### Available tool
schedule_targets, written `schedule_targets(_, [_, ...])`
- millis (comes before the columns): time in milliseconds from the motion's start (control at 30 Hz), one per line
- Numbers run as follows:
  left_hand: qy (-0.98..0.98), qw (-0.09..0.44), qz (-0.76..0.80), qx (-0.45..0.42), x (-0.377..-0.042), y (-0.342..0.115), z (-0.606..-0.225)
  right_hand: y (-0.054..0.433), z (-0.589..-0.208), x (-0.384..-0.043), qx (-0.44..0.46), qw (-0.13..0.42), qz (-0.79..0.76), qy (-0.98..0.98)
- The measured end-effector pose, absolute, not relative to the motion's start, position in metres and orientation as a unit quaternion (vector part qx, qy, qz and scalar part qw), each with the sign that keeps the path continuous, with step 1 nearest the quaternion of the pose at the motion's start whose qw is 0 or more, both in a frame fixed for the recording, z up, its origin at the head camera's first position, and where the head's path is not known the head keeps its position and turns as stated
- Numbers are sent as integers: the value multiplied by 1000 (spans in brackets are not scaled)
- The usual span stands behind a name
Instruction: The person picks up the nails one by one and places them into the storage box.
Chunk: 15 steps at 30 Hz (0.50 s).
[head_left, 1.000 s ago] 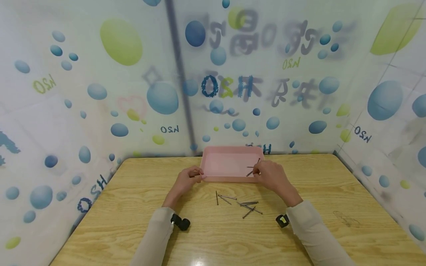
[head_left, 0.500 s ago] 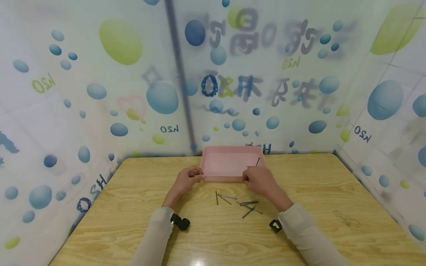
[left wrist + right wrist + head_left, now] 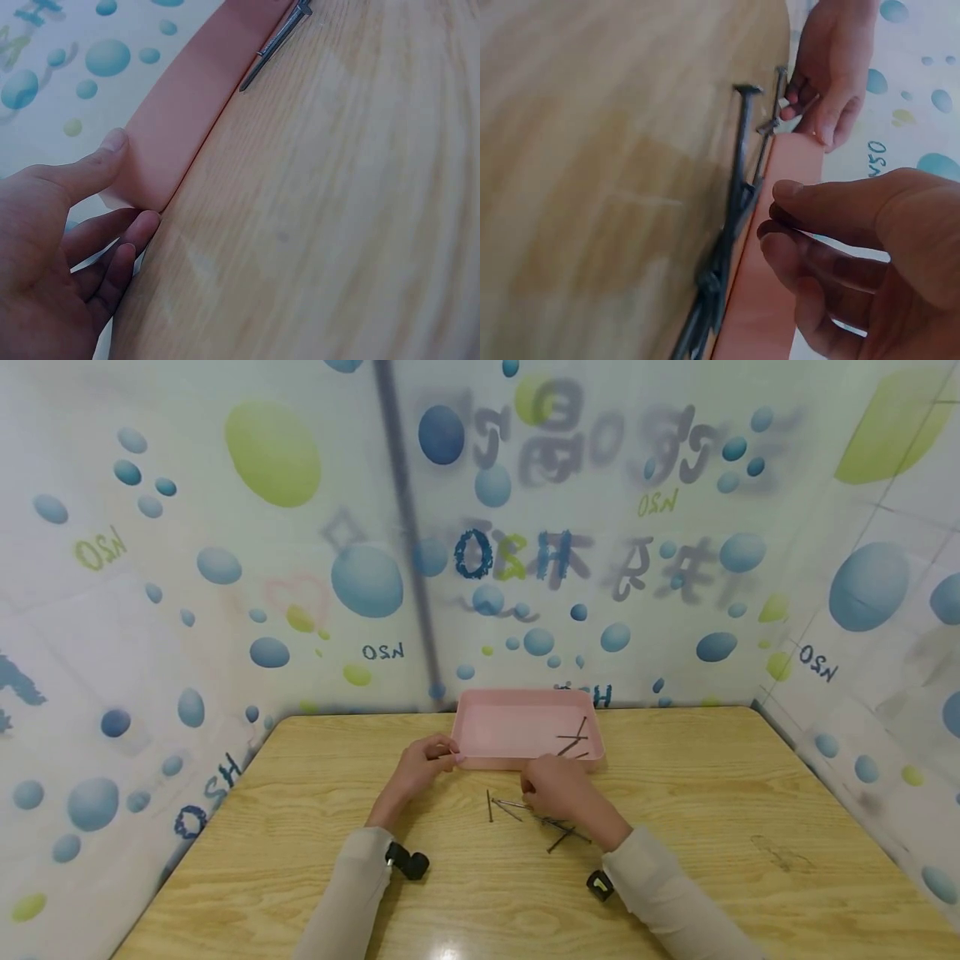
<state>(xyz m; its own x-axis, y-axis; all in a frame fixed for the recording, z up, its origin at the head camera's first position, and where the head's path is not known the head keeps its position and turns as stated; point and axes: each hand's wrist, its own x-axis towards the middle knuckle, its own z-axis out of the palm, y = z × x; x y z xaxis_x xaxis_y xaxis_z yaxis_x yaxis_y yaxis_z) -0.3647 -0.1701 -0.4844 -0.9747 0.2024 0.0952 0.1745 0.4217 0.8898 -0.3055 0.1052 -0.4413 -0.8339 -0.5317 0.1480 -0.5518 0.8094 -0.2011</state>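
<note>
A shallow pink tray (image 3: pixel 502 731) stands at the back of the table, with several nails (image 3: pixel 572 737) lying in its right end. My left hand (image 3: pixel 417 770) holds the tray's near left corner; in the left wrist view the thumb (image 3: pixel 114 141) presses the front wall and the fingers bend round the side. More loose nails (image 3: pixel 558 842) lie crossed on the wood in front of the tray. Just above them is my right hand (image 3: pixel 558 789), partly covering some. In the right wrist view its thumb and fingertips are bent close together with nothing between them.
The wooden table (image 3: pixel 300 877) runs up to a wall covering (image 3: pixel 360 677) printed with blue and green bubbles, which also closes in both sides. Black wrist cameras (image 3: pixel 408 862) sit at both cuffs.
My right hand has come out of the tray's right end, moving left and toward me to over the loose nails. The left hand stays at the tray corner.
</note>
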Motion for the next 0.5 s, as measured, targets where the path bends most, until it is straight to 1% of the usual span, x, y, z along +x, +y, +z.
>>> schedule_targets(100, [844, 14, 525, 111, -365, -170, -484, 104, -444, -304, 287, 40, 109, -951])
schedule_targets(333, [843, 11, 525, 113, -364, -169, -484, 104, -447, -303, 297, 58, 102, -948])
schedule_targets(500, [843, 9, 526, 114, -364, -169, -484, 104, -448, -303, 298, 60, 94, -948])
